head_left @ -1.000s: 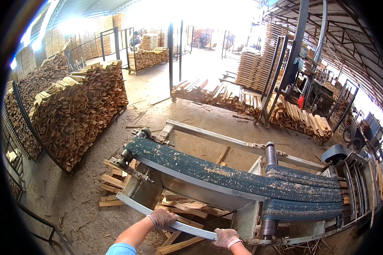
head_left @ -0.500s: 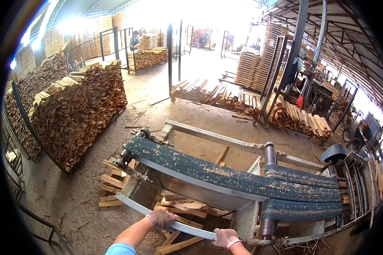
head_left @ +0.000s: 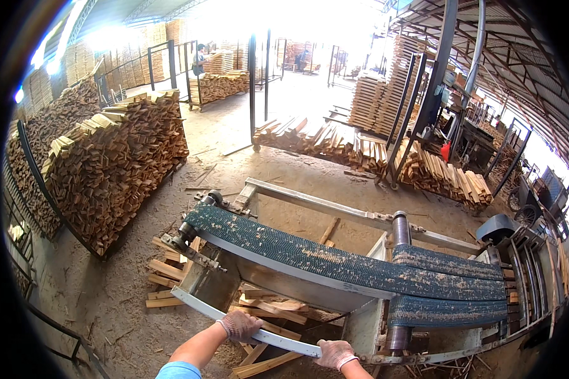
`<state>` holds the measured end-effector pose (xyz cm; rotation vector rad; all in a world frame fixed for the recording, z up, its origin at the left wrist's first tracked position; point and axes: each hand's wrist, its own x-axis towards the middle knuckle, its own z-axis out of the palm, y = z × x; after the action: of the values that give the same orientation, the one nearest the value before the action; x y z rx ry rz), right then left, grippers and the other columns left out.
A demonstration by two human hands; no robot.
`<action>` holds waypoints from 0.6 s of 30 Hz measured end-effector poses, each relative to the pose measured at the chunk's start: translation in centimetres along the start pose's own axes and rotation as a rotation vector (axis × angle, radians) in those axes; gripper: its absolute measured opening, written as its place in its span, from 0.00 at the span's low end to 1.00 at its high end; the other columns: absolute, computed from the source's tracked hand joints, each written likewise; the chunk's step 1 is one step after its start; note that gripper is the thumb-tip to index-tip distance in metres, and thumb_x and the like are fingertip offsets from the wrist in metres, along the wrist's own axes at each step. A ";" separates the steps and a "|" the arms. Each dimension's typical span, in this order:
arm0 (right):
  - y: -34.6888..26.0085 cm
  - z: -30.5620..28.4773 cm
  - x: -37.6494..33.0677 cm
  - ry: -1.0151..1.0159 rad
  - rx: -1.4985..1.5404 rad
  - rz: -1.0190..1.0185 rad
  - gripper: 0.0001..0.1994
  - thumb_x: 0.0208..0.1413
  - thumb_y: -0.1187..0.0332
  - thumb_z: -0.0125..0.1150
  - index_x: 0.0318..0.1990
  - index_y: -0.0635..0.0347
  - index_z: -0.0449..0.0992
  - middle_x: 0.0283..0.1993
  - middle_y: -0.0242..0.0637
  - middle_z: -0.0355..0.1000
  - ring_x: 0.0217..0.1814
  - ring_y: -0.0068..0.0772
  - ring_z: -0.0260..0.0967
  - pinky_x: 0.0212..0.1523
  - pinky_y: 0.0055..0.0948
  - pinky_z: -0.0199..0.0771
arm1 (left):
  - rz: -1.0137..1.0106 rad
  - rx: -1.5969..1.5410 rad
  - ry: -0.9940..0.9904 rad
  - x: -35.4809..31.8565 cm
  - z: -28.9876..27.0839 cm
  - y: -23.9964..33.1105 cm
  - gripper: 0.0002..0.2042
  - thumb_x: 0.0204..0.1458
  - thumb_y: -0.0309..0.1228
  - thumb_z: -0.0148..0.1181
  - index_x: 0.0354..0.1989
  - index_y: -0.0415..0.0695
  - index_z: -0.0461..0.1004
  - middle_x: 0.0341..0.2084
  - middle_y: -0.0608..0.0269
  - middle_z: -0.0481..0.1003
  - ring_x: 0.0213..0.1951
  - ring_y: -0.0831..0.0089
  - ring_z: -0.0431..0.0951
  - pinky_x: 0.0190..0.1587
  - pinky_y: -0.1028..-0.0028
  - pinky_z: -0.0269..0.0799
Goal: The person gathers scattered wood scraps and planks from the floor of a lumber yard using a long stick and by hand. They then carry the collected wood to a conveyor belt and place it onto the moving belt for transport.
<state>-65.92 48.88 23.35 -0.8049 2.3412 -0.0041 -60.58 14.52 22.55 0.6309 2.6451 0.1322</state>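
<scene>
Both my hands wear pale knit gloves. My left hand (head_left: 240,326) is closed over the light metal rail (head_left: 284,342) along the near side of a conveyor frame. Farther right on the same rail, my right hand (head_left: 336,354) grips it, with the fingertips partly hidden. Beyond the rail runs a dark green, ridged conveyor belt (head_left: 297,252), dusted with wood chips. Two shorter belt strips, a far one (head_left: 449,261) and a near one (head_left: 449,311), flank its right end. Loose wooden slats (head_left: 275,309) lie under the frame, behind and below my hands.
A tall stack of wood pieces (head_left: 120,164) stands in a rack at left. Rollers (head_left: 530,278) sit at the conveyor's right end. More slat piles (head_left: 449,177) and a black post (head_left: 252,88) stand beyond. A person (head_left: 200,60) is by a far stack.
My hands and the conveyor belt stay where they were. In the far left background, the person by the stack has shifted posture slightly.
</scene>
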 end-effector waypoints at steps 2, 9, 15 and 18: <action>0.1 0.1 0.1 0.002 0.003 0.001 0.23 0.51 0.49 0.65 0.48 0.55 0.78 0.44 0.44 0.82 0.48 0.46 0.82 0.47 0.43 0.82 | 0.001 0.002 -0.018 0.0 -0.4 0.2 0.28 0.53 0.60 0.61 0.43 0.44 0.72 0.33 0.52 0.81 0.39 0.53 0.84 0.40 0.54 0.80; 0.0 0.2 0.0 0.031 -0.002 -0.012 0.22 0.51 0.49 0.65 0.46 0.56 0.78 0.42 0.44 0.82 0.47 0.46 0.82 0.46 0.43 0.82 | -0.005 0.010 -0.061 0.2 -0.3 0.1 0.31 0.54 0.62 0.60 0.44 0.41 0.72 0.35 0.50 0.81 0.41 0.52 0.84 0.43 0.54 0.80; 0.1 -0.2 0.1 -0.031 -0.012 -0.012 0.23 0.51 0.49 0.65 0.47 0.56 0.77 0.42 0.43 0.82 0.47 0.45 0.82 0.45 0.44 0.82 | 0.001 0.013 -0.021 0.3 0.4 -0.2 0.28 0.52 0.61 0.62 0.42 0.46 0.71 0.33 0.54 0.80 0.38 0.53 0.84 0.39 0.55 0.79; 0.0 -0.2 0.0 -0.023 -0.007 -0.013 0.23 0.51 0.49 0.65 0.48 0.56 0.77 0.43 0.43 0.82 0.47 0.45 0.82 0.46 0.44 0.82 | 0.002 0.020 -0.018 0.2 0.5 -0.2 0.28 0.53 0.61 0.62 0.41 0.45 0.71 0.33 0.54 0.80 0.37 0.53 0.84 0.39 0.55 0.79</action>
<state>-66.07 48.79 23.53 -0.8192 2.3158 0.0085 -60.66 14.40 21.94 0.6382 2.6313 0.0999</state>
